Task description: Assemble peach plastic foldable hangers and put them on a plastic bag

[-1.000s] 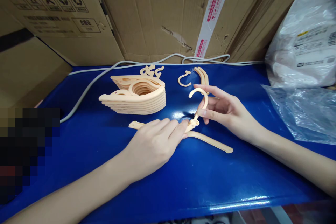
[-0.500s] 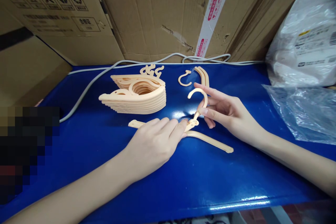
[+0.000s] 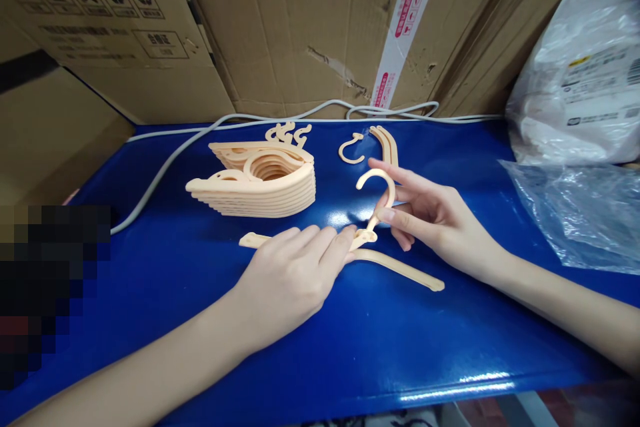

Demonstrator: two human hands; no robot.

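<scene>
My left hand (image 3: 295, 273) is closed around a cream plastic hanger arm (image 3: 256, 239), whose left end sticks out past the knuckles. Between the thumb and fingers of my right hand (image 3: 425, 210) is a cream hanger hook (image 3: 384, 180), its curve upward and its foot at the hole in the arm's end. A second hanger arm (image 3: 400, 269) lies below, slanting right on the table; its inner end passes under my left fingers. I cannot tell whether the hook is seated in the hole.
Behind my left hand stands a stack of folded hangers (image 3: 255, 193). Several loose hooks (image 3: 287, 135), one more hook (image 3: 351, 149) and loose hanger arms (image 3: 387, 145) lie at the back. A white cable (image 3: 170, 177) runs along cardboard boxes (image 3: 300, 27). Clear plastic (image 3: 580, 213) lies right.
Both hands hold nearly the same place. The hanger arm in my left hand has shifted slightly left, and the hook has tilted a little.
</scene>
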